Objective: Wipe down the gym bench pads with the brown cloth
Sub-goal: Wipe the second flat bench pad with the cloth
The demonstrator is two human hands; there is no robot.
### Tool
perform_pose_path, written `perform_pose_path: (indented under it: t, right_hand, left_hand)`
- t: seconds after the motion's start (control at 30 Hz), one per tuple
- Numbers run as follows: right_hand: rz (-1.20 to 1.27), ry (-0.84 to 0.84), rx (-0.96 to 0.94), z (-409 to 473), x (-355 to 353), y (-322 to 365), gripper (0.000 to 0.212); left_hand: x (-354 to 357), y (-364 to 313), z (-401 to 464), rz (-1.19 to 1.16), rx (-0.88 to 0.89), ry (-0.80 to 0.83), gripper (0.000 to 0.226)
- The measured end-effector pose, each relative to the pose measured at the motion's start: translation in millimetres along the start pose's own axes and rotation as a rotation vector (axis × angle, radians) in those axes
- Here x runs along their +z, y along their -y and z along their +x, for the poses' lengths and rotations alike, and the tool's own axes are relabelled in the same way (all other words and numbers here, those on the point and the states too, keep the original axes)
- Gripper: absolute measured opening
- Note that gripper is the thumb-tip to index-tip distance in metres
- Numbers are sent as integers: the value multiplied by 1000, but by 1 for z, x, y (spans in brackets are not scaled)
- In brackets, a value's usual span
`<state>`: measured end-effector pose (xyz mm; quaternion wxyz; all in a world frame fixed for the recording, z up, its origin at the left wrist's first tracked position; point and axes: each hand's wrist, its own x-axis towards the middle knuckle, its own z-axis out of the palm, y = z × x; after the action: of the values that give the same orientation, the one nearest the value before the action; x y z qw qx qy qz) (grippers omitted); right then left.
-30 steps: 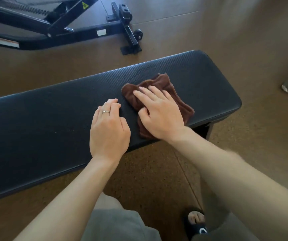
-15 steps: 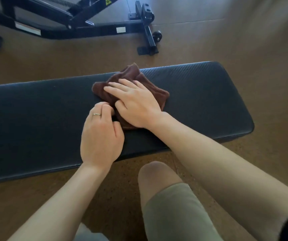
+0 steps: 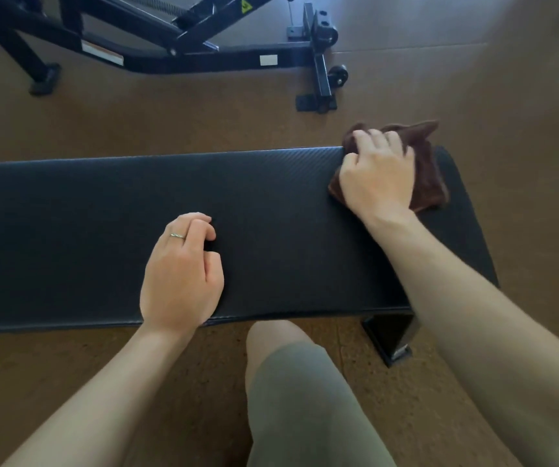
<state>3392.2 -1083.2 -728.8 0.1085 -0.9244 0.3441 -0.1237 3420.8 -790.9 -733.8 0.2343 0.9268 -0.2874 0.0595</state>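
Note:
A long black bench pad [image 3: 109, 230] runs across the view from left to right. The brown cloth [image 3: 428, 176] lies bunched at the pad's far right corner, part of it sticking out past the back edge. My right hand [image 3: 377, 178] is on top of the cloth with its fingers curled into the fabric at the pad's far edge. My left hand [image 3: 182, 274], with a ring on one finger, rests on the pad near its front edge, fingers loosely curled and holding nothing.
A black metal equipment frame [image 3: 204, 55] with a small wheel [image 3: 338, 75] stands on the brown floor behind the bench. The bench's black leg [image 3: 389, 337] shows under the right end. My knee in olive shorts [image 3: 291, 382] is close to the front edge.
My right hand has slid the cloth from the middle of the pad to its far right corner and its fingers have curled into it. My left hand stayed on the pad.

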Motion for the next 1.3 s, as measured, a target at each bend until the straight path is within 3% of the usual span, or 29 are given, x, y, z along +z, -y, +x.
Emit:
perform_pose_path:
  t: [0.17,0.27,0.33,0.47,0.57,0.73,0.83,0.9,1.03,1.13,1.3]
  right_hand:
    - [99,119,-398,-47,31,112,57]
    - [149,139,-473,-50,23,89,57]
    - [149,85,-409,-56,6,38,57]
    - [63,5,-78,-72,-39,-72,58]
    - [-29,-13,104,-96,-43,-64,61]
    - [60,91,-244,-164,-11,50,62]
    - [151,133,-380,-170,-12,55,54]
    - [159,125,-370,-162,-22,21,55]
    - [51,92,-134,-151,-50,-70,58]
    - [4,98,-63,-157,-55,-65,60]
    - [1,211,-508,-165,-22,28,60]
  left_hand:
    - [-1,0,0,26,15,22,20]
    - [-2,-1,0,25,-3,25,19]
    - [-2,-4,-1,7,-35,19,19]
    - [-3,-7,-1,-1,-48,11,18]
    - [-1,-8,-1,6,-48,4,17]
    - [-1,-7,-1,14,-31,-3,17]
    - [-1,-5,-2,20,-17,3,18]
    - [-1,-4,-3,9,-23,1,18]
    - [-3,-4,-3,0,-36,-14,19]
    - [-2,-7,-3,0,-44,-33,19]
    - [-2,-2,-2,39,-2,-76,20]
